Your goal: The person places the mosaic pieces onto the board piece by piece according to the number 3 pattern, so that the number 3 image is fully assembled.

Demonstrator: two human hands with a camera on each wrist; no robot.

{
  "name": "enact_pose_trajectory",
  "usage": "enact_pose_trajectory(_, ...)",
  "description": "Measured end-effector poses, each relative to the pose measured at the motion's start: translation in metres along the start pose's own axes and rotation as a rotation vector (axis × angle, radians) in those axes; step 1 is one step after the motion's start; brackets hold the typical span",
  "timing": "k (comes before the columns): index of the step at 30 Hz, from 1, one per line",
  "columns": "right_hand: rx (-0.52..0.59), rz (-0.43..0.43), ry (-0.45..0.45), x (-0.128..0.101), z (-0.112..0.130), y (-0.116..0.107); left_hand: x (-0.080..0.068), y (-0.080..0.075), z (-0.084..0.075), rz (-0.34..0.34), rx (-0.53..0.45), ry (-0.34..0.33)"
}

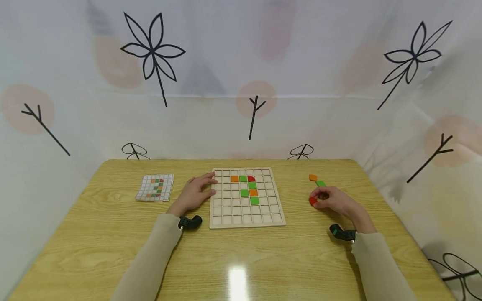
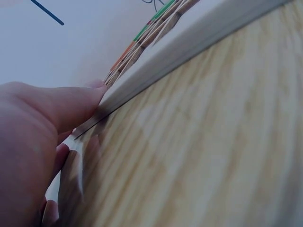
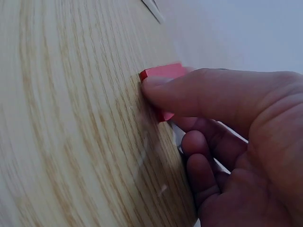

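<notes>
My right hand (image 1: 337, 203) pinches a small red tile (image 3: 165, 70) between thumb and fingers, low over the table on the right side. Just beyond that hand lie a green tile (image 1: 320, 183) and an orange tile (image 1: 313, 177). At the middle is a square wooden grid board (image 1: 226, 210). My left hand (image 1: 193, 195) rests at its left edge, with the thumb (image 2: 78, 105) against the rim and the fingers loosely extended. The board's upper middle cells hold several green tiles, two orange tiles and a red tile (image 1: 251, 179) with a rounded corner.
A paper card (image 1: 155, 187) printed with a coloured grid pattern lies left of the board. The wood-grain table (image 1: 196, 267) ends at a patterned cloth backdrop (image 1: 211, 125) behind and at the sides. Each wrist wears a black camera mount.
</notes>
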State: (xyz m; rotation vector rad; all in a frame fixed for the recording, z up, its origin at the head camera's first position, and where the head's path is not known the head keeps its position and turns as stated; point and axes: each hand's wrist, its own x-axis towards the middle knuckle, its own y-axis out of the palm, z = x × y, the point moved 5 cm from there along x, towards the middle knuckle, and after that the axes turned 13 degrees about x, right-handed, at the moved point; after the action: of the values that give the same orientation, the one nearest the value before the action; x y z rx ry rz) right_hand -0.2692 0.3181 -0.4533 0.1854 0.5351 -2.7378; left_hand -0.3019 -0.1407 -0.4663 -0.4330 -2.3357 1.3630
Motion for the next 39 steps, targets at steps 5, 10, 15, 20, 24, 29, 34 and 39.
enact_pose_trajectory(5,0.030,-0.022,0.003,-0.0013,-0.0007,-0.0016,0.0004,0.0011,-0.0003,-0.003,0.002,0.006)
enact_pose_trajectory(10,0.032,-0.028,0.003,-0.0019,-0.0014,-0.0029,0.0002,0.0016,-0.0004,0.001,0.004,0.003)
enact_pose_trajectory(15,-0.015,-0.062,0.001,-0.0021,-0.0010,-0.0036,0.0005,0.0014,0.0003,0.000,0.002,-0.001)
enact_pose_trajectory(20,-0.033,-0.081,-0.008,-0.0019,0.0009,-0.0036,0.0007,0.0005,0.0009,0.001,0.002,-0.010)
enact_pose_trajectory(24,-0.020,-0.084,-0.022,-0.0031,0.0017,-0.0035,0.0006,0.0004,0.0007,0.004,0.009,-0.011)
enact_pose_trajectory(29,0.021,-0.097,-0.016,-0.0039,-0.0011,-0.0038,0.0003,0.0004,-0.0002,0.007,0.005,-0.008)
enact_pose_trajectory(34,0.016,-0.118,-0.022,-0.0028,-0.0032,-0.0034,-0.0001,0.0009,0.0004,0.009,0.010,-0.010)
enact_pose_trajectory(39,-0.008,-0.148,-0.022,-0.0023,-0.0023,-0.0024,-0.0001,0.0005,0.0014,0.009,0.011,-0.016)
